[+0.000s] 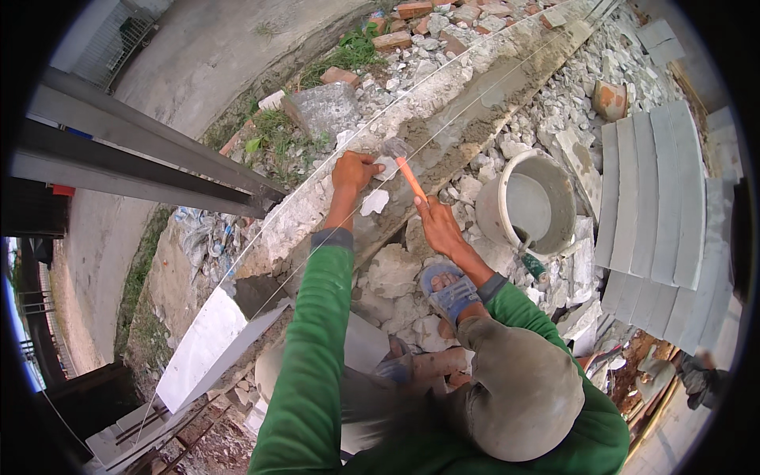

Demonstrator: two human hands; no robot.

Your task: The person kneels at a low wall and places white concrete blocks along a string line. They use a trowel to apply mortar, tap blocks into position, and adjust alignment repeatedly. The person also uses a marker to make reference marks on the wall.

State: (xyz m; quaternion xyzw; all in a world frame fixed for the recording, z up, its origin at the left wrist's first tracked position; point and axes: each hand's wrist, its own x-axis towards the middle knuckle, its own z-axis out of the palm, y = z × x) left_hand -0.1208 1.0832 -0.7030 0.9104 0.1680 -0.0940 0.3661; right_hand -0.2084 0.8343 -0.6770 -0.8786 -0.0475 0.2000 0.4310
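My left hand (353,171), at the middle of the view, grips a pale masonry chunk (386,168) on the long concrete strip with wet grey mortar (455,104). My right hand (440,224) is wrapped round the orange handle of a hammer (408,174), whose grey head is beside that chunk. A loose white flake (374,202) lies on the strip just below my left hand. Two thin taut strings run along the strip.
A bucket (529,195) with a trowel (533,264) stands on rubble to the right, beside stacked grey slabs (657,190). Steel beams (134,158) stand at the left. A white block (206,339) is at lower left, and my sandalled foot (450,291) is among the rubble.
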